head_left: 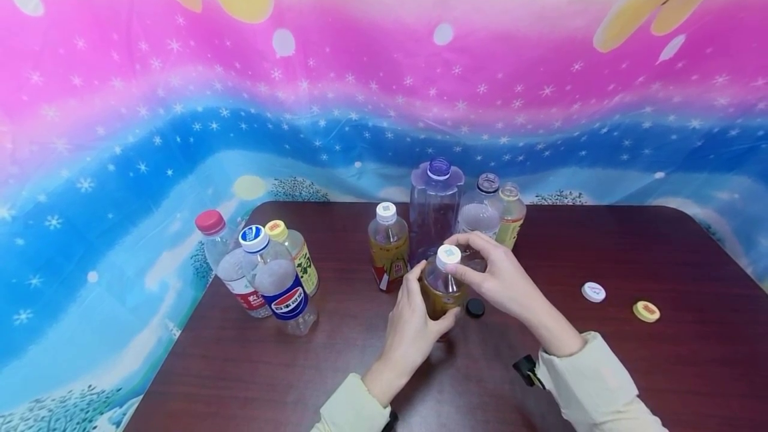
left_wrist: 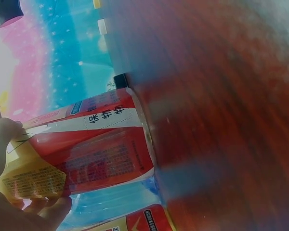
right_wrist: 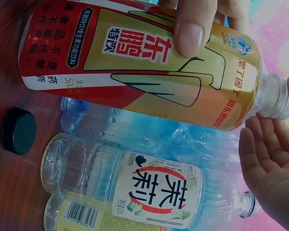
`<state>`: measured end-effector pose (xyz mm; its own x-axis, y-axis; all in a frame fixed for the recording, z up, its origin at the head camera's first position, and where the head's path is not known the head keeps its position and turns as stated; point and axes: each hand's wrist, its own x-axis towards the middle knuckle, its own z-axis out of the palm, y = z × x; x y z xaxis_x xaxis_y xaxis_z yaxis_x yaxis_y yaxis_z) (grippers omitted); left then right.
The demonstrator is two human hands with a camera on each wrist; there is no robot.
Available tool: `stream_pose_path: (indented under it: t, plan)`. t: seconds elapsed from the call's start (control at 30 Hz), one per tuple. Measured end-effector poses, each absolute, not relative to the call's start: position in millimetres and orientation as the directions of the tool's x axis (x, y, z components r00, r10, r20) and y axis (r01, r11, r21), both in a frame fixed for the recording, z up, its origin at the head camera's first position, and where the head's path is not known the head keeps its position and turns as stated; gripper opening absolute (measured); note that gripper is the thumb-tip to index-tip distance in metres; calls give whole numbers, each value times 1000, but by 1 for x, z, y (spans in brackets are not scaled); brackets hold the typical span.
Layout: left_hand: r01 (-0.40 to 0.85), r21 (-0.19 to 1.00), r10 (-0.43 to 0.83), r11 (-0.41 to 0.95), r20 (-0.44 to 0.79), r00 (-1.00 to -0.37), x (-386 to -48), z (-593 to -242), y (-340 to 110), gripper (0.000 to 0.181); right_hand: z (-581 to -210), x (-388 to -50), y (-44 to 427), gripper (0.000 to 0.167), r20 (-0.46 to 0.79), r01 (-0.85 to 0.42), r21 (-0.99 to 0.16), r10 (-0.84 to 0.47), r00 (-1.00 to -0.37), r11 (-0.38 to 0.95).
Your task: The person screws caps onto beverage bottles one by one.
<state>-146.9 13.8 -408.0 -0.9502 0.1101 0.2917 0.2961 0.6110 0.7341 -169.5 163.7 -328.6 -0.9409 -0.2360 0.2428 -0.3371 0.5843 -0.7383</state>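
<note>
A drink bottle with a gold and red label (right_wrist: 139,53) stands before me, its white cap (head_left: 449,256) on the neck. My left hand (head_left: 413,325) grips its body, with fingers and thumb on either side of the label. Up at the neck, the thumb and fingers of my right hand (head_left: 501,279) pinch the cap. Whether the bottle's base touches the table cannot be told. Just behind it are a similar bottle with a white cap (head_left: 389,252), an uncapped purple bottle (head_left: 435,209), an uncapped clear bottle (head_left: 478,217) and an uncapped yellow-label bottle (head_left: 511,222).
At the table's left stand a red-capped bottle (head_left: 231,265), a Pepsi bottle (head_left: 287,295) and a yellow-capped bottle (head_left: 305,265). Loose caps lie on the dark wood table (head_left: 678,379): a black cap (head_left: 475,307), a white one (head_left: 593,292) and a yellow one (head_left: 646,311).
</note>
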Motion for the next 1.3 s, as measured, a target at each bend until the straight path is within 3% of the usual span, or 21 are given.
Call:
stream_pose_path:
  t: [0.37, 1.3]
  plan:
    - [308, 731, 110, 609, 306, -946, -148, -409, 13, 83, -333, -167, 168, 36, 287, -432, -688, -328, -900, 583]
    - [298, 740, 107, 603, 295, -950, -146, -410, 14, 84, -334, -167, 164, 31, 262, -356, -735, -242, -934, 577]
